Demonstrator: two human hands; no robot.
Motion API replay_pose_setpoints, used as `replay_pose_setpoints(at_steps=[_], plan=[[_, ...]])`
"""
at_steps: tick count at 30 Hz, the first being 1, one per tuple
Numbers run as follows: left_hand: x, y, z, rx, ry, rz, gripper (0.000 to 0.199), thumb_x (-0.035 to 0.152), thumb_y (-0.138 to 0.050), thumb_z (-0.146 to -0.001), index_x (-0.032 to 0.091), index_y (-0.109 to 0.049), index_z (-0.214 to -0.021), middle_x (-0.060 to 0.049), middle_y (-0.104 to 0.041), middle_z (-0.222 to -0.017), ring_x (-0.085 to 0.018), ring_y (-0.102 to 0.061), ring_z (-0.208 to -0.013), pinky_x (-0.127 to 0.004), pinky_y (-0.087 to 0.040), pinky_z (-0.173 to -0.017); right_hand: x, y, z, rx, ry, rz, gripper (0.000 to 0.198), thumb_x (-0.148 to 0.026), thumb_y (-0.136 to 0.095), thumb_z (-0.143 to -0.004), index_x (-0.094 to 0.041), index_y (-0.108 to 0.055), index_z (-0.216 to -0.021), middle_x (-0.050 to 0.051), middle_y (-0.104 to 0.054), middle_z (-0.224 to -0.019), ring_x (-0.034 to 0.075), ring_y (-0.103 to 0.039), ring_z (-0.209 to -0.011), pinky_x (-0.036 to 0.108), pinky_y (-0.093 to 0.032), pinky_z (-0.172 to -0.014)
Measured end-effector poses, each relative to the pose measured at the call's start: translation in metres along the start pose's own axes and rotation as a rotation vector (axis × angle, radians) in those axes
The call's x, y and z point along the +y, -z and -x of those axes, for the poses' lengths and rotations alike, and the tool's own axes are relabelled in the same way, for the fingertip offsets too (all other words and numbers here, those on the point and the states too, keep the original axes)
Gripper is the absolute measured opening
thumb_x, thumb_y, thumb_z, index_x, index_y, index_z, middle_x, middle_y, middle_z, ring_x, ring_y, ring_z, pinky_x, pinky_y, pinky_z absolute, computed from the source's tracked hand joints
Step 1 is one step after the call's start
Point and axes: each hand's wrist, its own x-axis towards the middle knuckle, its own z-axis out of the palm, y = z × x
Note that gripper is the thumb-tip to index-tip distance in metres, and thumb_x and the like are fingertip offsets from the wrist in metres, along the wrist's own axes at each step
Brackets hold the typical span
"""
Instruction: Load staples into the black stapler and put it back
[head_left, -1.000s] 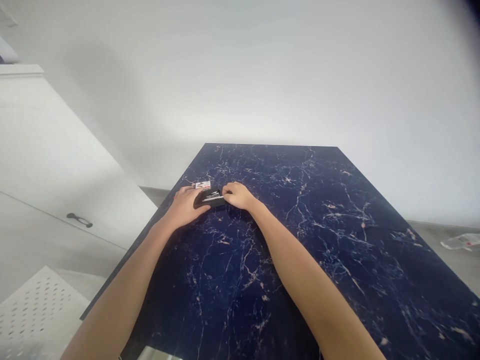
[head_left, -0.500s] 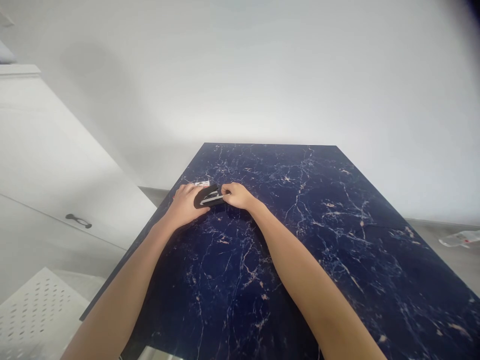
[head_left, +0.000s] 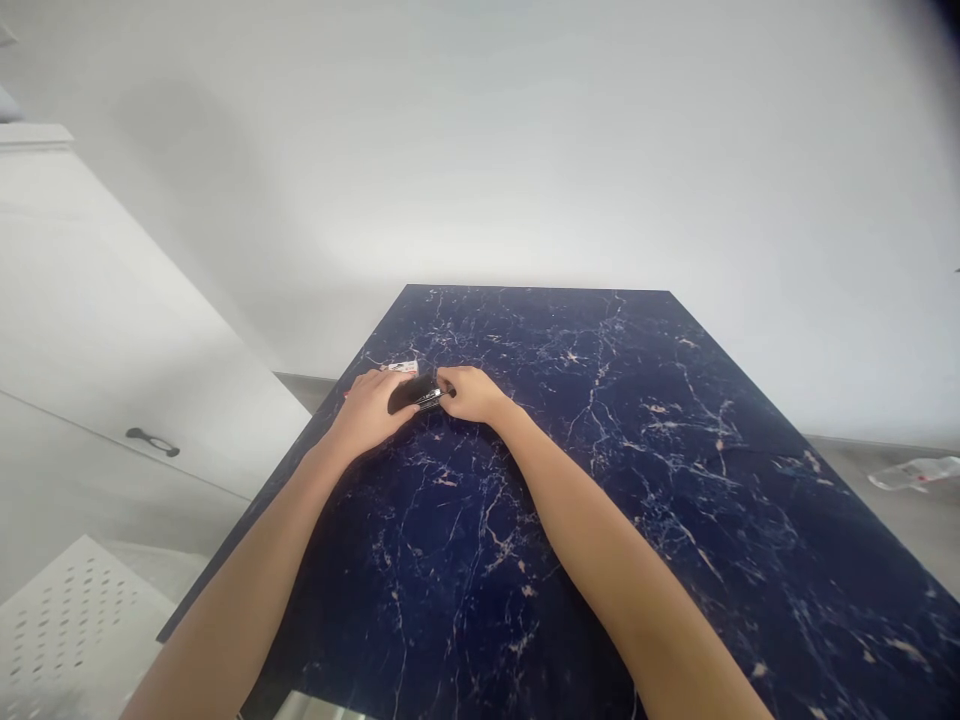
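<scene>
A black stapler (head_left: 412, 394) lies between my two hands, low over the table. My left hand (head_left: 367, 405) is wrapped round its left end, with the thumb along the near side. At the other end, the curled fingers of my right hand (head_left: 470, 394) pinch the tip; exactly what they grip there is hidden. A strip of bright metal shows between the stapler's dark upper and lower parts. Just behind my left fingers lies a small white and red box (head_left: 403, 367), partly covered by them.
The dark blue marble-patterned table (head_left: 570, 450) reaches to a pale wall (head_left: 525, 150). To the left stands a white cabinet (head_left: 90, 330) with a dark handle (head_left: 152, 441). A white perforated panel (head_left: 75, 610) is at lower left, and a clear plastic item (head_left: 911, 473) lies beyond the right edge.
The stapler's raised upper part has come down toward its base, so less of the metal rail shows. My left thumb has moved up against its near side. My right hand has barely moved.
</scene>
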Motion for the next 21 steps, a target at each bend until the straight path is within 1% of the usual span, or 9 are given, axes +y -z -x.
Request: replay_pose_setpoints(at_steps=[4, 10, 13, 17, 19, 21], plan=[[0.0001, -0.0008, -0.0002, 0.003, -0.007, -0.02, 0.047, 0.041, -0.069, -0.09, 0.027, -0.062, -0.134, -0.007, -0.068, -0.133, -0.036, -0.059, -0.121, -0.053, -0.045, -0.106, -0.0022, -0.001, 0.0015, 0.032, 0.033, 0.058, 0.012, -0.015, -0.055, -0.079, -0.022, -0.06, -0.088, 0.003, -0.067, -0.086, 0.021, -0.055, -0.083, 0.03, -0.036, -0.072], [-0.0011, -0.0006, -0.0005, -0.018, 0.007, -0.012, 0.047, 0.043, -0.067, -0.091, 0.027, -0.063, -0.134, -0.007, -0.068, -0.133, -0.036, -0.059, -0.121, -0.052, -0.043, -0.106, -0.0043, -0.0001, 0.004, 0.055, 0.081, 0.155, 0.014, -0.015, -0.054, -0.079, -0.021, -0.061, -0.089, 0.007, -0.066, -0.091, 0.026, -0.052, -0.095, 0.036, -0.038, -0.087], [-0.0014, -0.001, -0.0006, -0.012, 0.006, -0.006, 0.047, 0.042, -0.068, -0.09, 0.027, -0.063, -0.134, -0.007, -0.068, -0.132, -0.036, -0.059, -0.121, -0.052, -0.043, -0.106, -0.0057, 0.0006, 0.0052, 0.078, 0.093, 0.217, 0.011, -0.016, -0.054, -0.08, -0.021, -0.061, -0.088, 0.009, -0.067, -0.092, 0.028, -0.052, -0.098, 0.039, -0.037, -0.089], [-0.0005, -0.0015, -0.0004, 0.005, -0.002, -0.044, 0.045, 0.041, -0.069, -0.09, 0.025, -0.064, -0.131, -0.007, -0.07, -0.129, -0.035, -0.06, -0.117, -0.05, -0.044, -0.104, -0.0041, 0.0005, 0.0063, 0.132, 0.067, 0.136, 0.017, -0.016, -0.056, -0.077, -0.021, -0.059, -0.093, 0.009, -0.068, -0.089, 0.028, -0.056, -0.094, 0.04, -0.039, -0.088], [0.0005, -0.0016, -0.0003, 0.012, 0.003, -0.07, 0.045, 0.04, -0.069, -0.089, 0.025, -0.064, -0.131, -0.007, -0.071, -0.128, -0.035, -0.06, -0.116, -0.049, -0.044, -0.103, -0.0008, -0.0002, 0.006, 0.155, 0.036, 0.078, 0.019, -0.017, -0.057, -0.077, -0.021, -0.059, -0.095, 0.008, -0.069, -0.088, 0.027, -0.058, -0.088, 0.038, -0.042, -0.085], [0.0016, -0.0018, -0.0003, 0.02, 0.009, -0.09, 0.045, 0.04, -0.069, -0.089, 0.025, -0.064, -0.132, -0.006, -0.071, -0.128, -0.034, -0.06, -0.115, -0.048, -0.044, -0.101, 0.0036, -0.0012, 0.0047, 0.169, 0.004, 0.036, 0.019, -0.019, -0.056, -0.08, -0.022, -0.058, -0.099, 0.006, -0.07, -0.088, 0.025, -0.061, -0.082, 0.035, -0.044, -0.079]])
